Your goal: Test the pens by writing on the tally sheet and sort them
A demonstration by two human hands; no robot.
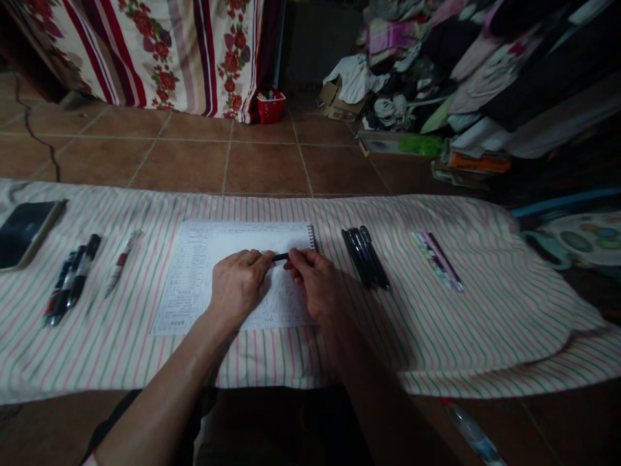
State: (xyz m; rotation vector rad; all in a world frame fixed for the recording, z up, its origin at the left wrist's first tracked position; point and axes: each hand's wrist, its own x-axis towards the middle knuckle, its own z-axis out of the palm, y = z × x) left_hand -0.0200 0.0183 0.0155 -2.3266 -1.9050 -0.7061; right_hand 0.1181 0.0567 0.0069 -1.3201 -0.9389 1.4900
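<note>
Striped cloth [412,336] on a tiled floor [264,168] carries a spiral-bound printed notebook [191,278], above which the left hand [237,288] and right hand [314,281] both grip a black pen [280,257].

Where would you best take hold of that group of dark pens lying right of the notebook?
Probably around the middle of the dark pens, from above, with the right hand coming from the notebook side: their long barrels lie close together on the striped cloth, so a mid-barrel pinch should gather them.
</note>
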